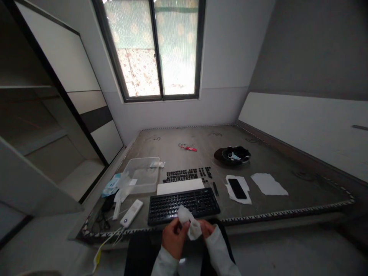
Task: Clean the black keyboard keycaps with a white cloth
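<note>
A crumpled white wipe (189, 224) is pinched between the closed fingers of the left hand (173, 237) and right hand (206, 229), at six o'clock of the black keyboard (184, 205).

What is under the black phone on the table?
The black phone lies on a white sheet of tissue whose edges show all around it. The tissue rests on the table. Whatever lies directly beneath the phone is covered.
</note>
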Available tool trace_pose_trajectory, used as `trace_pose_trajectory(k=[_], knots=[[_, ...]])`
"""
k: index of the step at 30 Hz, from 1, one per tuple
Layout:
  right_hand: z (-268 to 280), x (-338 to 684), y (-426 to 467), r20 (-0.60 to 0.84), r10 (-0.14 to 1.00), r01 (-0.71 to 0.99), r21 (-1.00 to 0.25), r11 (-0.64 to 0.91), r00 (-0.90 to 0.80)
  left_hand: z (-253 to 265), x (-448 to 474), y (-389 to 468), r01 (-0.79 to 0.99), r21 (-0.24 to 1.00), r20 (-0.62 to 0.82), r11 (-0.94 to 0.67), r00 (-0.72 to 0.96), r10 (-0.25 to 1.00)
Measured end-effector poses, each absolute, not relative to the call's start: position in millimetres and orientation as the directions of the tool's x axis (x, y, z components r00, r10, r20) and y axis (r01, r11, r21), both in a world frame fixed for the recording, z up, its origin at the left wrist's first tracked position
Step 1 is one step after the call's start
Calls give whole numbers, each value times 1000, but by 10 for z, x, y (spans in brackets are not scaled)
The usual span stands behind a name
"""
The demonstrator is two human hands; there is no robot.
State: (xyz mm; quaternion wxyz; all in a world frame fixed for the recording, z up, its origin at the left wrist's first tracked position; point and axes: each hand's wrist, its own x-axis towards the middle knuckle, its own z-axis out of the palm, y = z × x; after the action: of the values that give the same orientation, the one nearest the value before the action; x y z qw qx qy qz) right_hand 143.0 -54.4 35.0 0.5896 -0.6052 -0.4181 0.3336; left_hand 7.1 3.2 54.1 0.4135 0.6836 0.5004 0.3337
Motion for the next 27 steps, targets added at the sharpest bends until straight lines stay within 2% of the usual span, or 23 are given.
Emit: trace_pose_trajectory(k=[4, 8, 12, 16, 23, 27], knots=[[482, 1506, -586, 139, 867, 179, -982, 59, 478, 737, 214, 6, 293, 946, 30, -137, 342, 939], [575, 1582, -661, 127, 859, 140, -988, 65, 496, 821, 317, -64, 84, 996, -31, -4, 420, 907], [635, 1593, -728, 126, 879, 124, -989, 77, 460, 804, 326, -160, 33, 993, -118, 114, 396, 911], [611, 1547, -748, 131, 890, 134, -988, 80, 438, 802, 300, -212, -77, 984, -115, 162, 422, 899], [531, 1496, -738, 121, 887, 130, -989, 69, 445, 820, 255, -225, -27, 994, -85, 105, 402, 912], [519, 1514, -727, 54, 854, 51, -998, 32, 517, 876, 219, -236, 45, 999, -42, 24, 446, 894]])
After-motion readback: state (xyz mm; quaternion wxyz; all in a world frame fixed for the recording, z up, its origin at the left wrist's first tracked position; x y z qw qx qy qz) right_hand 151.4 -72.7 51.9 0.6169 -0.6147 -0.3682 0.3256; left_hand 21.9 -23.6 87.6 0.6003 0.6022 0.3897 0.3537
